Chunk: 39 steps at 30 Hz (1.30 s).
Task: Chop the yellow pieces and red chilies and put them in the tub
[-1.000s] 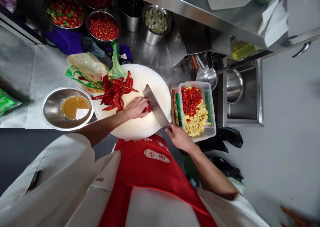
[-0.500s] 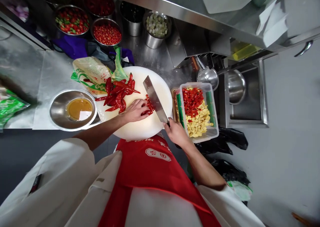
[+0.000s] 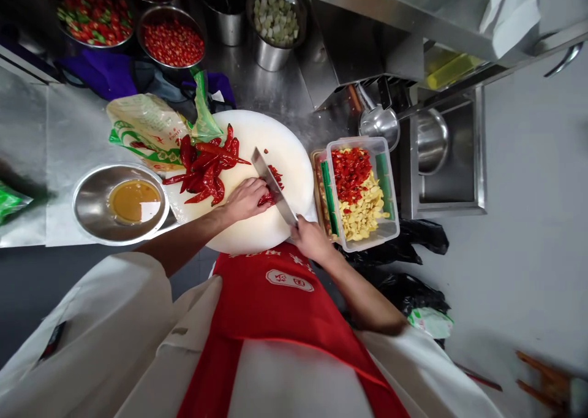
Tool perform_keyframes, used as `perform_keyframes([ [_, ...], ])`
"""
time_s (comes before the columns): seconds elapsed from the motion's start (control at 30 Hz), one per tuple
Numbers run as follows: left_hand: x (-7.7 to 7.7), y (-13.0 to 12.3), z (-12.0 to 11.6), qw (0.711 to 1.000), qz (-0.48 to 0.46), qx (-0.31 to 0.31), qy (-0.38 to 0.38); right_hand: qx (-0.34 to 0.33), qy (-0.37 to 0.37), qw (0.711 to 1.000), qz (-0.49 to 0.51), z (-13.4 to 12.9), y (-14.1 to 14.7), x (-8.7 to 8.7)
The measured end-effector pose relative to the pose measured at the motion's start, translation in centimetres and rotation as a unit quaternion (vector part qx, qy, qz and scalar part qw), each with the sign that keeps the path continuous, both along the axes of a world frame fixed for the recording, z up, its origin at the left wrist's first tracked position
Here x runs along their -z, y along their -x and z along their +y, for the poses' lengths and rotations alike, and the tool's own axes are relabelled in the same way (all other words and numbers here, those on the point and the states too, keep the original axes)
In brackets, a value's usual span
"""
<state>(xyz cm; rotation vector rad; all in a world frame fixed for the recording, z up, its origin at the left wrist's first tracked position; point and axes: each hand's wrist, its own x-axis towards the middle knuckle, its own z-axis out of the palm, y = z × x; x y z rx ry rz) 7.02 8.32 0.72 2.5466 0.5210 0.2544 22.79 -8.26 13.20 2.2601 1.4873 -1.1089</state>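
On a round white cutting board (image 3: 248,234), my left hand (image 3: 247,198) presses red chilies (image 3: 265,198) down with curled fingers. My right hand (image 3: 310,239) grips the handle of a cleaver (image 3: 274,187), whose blade stands right beside the left fingertips, across the chilies. Cut red pieces (image 3: 276,176) lie on the far side of the blade. A heap of whole red chilies (image 3: 206,170) covers the board's left part, in front of an opened plastic bag (image 3: 147,124). Right of the board, a clear plastic tub (image 3: 390,222) holds chopped red chili and pale yellow slices.
A steel bowl of brownish liquid (image 3: 82,206) stands left of the board. Several steel pots, one with diced pale vegetable (image 3: 275,21), line the back under a steel shelf. A saucepan (image 3: 380,127) and a sink (image 3: 480,160) are at the right.
The cleaver has shifted left and now sits against my left fingers, with more cut pieces on its right side. My view has also shifted a little.
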Motion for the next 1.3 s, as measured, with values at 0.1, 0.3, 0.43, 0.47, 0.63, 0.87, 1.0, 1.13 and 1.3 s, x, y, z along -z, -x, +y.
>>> perform_keyframes([
  [0.1, -0.2, 0.3, 0.1, 1.000, -0.010, 0.016, -0.004, 0.000, -0.049, 0.999, -0.006, 2.7, 0.7, 2.1],
  [0.3, -0.4, 1.8, 0.0, 0.999, -0.047, 0.013, 0.005, 0.011, -0.088, 0.996, -0.011, 0.9, 0.3, 0.9],
  [0.43, 0.0, 1.9, -0.1, 0.999, -0.029, 0.017, -0.001, 0.006, -0.047, 0.999, 0.011, -1.9, 0.5, -0.8],
  [0.47, 0.1, 1.8, -0.2, 1.000, -0.026, 0.013, -0.005, 0.005, -0.036, 0.999, 0.016, -2.5, 0.4, -1.2],
  [0.63, 0.6, 1.3, -0.6, 1.000, -0.023, -0.003, -0.003, -0.003, 0.000, 1.000, 0.025, -3.3, 0.2, -2.0],
  [0.87, 0.2, 1.6, -0.4, 0.999, -0.033, 0.017, 0.004, 0.016, -0.060, 0.998, 0.014, 2.1, 1.8, 2.2],
  [1.0, 0.0, 2.6, -0.3, 0.998, -0.060, 0.009, 0.014, 0.023, -0.075, 0.997, -0.002, 0.6, 1.5, 0.8],
  [1.13, 0.2, 3.0, -0.3, 0.998, -0.053, 0.021, 0.008, 0.020, -0.052, 0.998, 0.007, -1.5, 2.2, -0.9],
  [1.3, 0.3, 2.5, -0.8, 0.999, -0.021, 0.016, -0.036, 0.014, -0.007, 0.999, 0.035, -3.4, 2.1, -2.7],
])
